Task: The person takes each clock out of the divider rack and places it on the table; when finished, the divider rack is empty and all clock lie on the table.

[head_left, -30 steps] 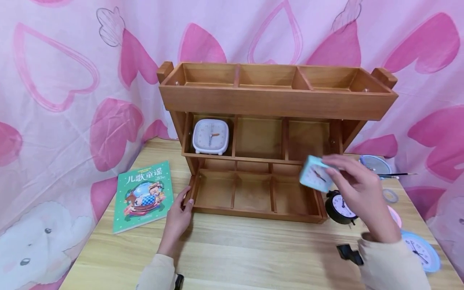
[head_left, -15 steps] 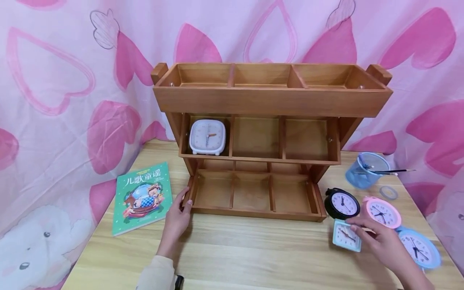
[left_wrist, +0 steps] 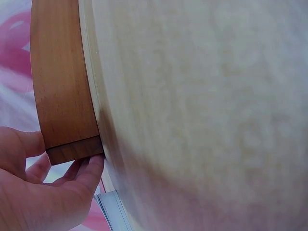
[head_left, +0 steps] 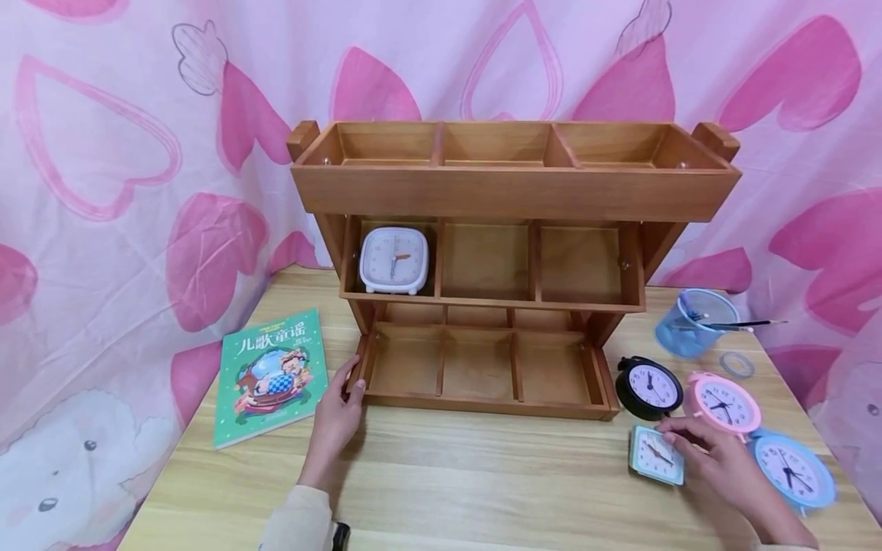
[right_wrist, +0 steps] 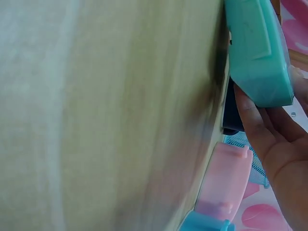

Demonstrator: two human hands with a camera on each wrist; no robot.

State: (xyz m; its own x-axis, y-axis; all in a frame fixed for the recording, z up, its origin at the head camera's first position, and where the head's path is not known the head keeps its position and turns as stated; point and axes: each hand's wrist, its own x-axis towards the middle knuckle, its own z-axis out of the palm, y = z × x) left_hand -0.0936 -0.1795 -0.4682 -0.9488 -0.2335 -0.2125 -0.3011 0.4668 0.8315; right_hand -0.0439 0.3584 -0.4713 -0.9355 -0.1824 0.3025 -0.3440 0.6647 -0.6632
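My right hand (head_left: 720,463) pinches a small mint-green square alarm clock (head_left: 657,455) at its upper right corner, low over the table at the front right. The clock's face is turned up. In the right wrist view, thumb and fingers lie on either side of the green case (right_wrist: 257,53). My left hand (head_left: 338,409) holds the lower left end of a three-tier wooden shelf (head_left: 517,191); in the left wrist view its thumb and fingers grip the wooden corner (left_wrist: 74,151). A white alarm clock (head_left: 394,260) stands in the middle tier's left compartment.
A black alarm clock (head_left: 650,388), a pink one (head_left: 725,403) and a blue one (head_left: 792,471) lie close around the right hand. Behind them are a blue mesh pen holder (head_left: 689,329) and a ring (head_left: 737,365). A green book (head_left: 272,379) lies left of the shelf.
My right hand has carried the mint-green clock from beside the shelf's right end down toward the front right, close to the table. My left hand has stayed on the shelf's corner.
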